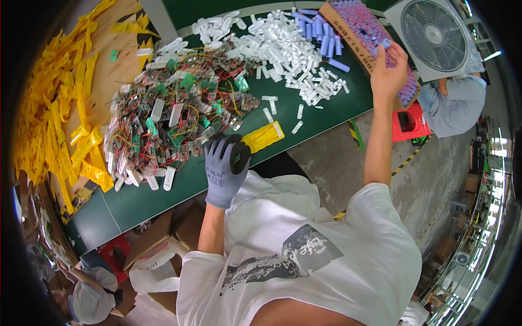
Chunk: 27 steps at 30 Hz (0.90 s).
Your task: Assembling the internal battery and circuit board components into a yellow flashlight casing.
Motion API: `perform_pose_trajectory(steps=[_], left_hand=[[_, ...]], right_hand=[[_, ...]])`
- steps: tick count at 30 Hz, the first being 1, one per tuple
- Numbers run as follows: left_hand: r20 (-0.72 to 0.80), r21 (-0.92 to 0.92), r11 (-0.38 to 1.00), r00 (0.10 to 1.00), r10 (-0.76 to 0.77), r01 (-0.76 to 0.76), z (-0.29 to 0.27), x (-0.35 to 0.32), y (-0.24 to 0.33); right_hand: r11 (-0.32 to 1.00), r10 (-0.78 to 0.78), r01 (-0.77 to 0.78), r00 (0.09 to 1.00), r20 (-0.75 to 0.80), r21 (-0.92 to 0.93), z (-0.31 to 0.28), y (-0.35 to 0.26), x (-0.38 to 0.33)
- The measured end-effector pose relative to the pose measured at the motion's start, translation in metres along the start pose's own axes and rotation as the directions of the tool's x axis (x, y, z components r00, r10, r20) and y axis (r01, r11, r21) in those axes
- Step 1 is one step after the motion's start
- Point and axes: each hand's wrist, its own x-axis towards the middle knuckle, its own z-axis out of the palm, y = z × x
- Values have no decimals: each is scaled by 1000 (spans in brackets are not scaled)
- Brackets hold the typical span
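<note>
My right hand, bare, reaches over a cardboard box at the far right of the table. Its fingers pinch a purple cylindrical battery cell above the rows of cells standing in the box. My left hand wears a grey glove with black fingertips and is curled at the table's front edge. Whatever it may hold is hidden. Just right of it lies a flat yellow plastic piece. Behind and left of this hand spreads a heap of green circuit boards with coloured wires.
White plastic casings are piled at the back, with loose purple cells beside them. Yellow strips cover the left. A grey fan and a red stool stand at right. One co-worker sits there, another lower left.
</note>
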Motion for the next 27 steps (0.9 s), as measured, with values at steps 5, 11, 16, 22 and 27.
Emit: perform_pose_trajectory(steps=[5, 11, 16, 22, 27], left_hand=[[16, -7, 1000, 1000, 1, -1, 2, 0, -3], [37, -19, 1000, 999, -4, 4, 3, -4, -4], [73, -60, 998, 997, -7, 11, 0, -5, -7], [-10, -140, 990, 1000, -19, 18, -6, -1, -1], [-396, 89, 984, 901, 177, -154, -6, -30, 7]], right_hand=[[865, -365, -62, 602, 710, 497, -13, -94, -86], [736, -638, 64, 399, 659, 674, 8, -111, -140], [714, -699, 270, 328, 635, 646, 6, -108, -149], [718, -696, 331, 345, 630, 612, 5, -106, -150], [602, -798, 369, 250, 548, 708, 11, -92, -141]])
